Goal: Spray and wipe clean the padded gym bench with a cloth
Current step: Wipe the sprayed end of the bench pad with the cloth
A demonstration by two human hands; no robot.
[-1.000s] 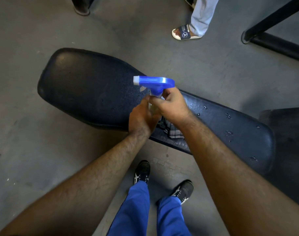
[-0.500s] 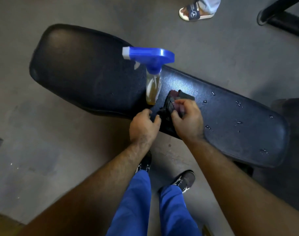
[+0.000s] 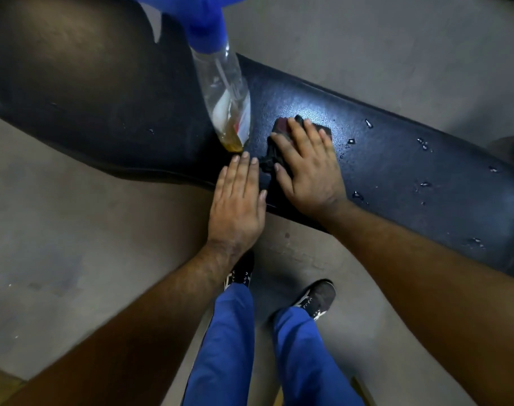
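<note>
Black padded desk [image 3: 396, 159], droplet-flecked: my right hand [image 3: 305, 168] lies flat, fingers spread, on the dark cloth [image 3: 282, 127], left hand [image 3: 238, 200] open at the near edge, spray bottle [image 3: 226, 92] upright beside them.

Surface [image 3: 396, 159]: black padded vinyl, fine pebbled grain, semi-glossy with a bright sheen at centre frame; scattered beads of liquid [image 3: 423, 143] toward the right. Left portion duller, with a brownish scuffed patch at upper left. Bottle [image 3: 226, 92]: clear smooth plastic, amber liquid at its base; spray head [image 3: 206, 27] glossy blue plastic. Cloth [image 3: 279, 133]: dark woven fabric, matt, crumpled. Floor [image 3: 74, 244]: grey concrete, matt, mottled. Trousers [image 3: 229, 347]: blue matt fabric.
</note>
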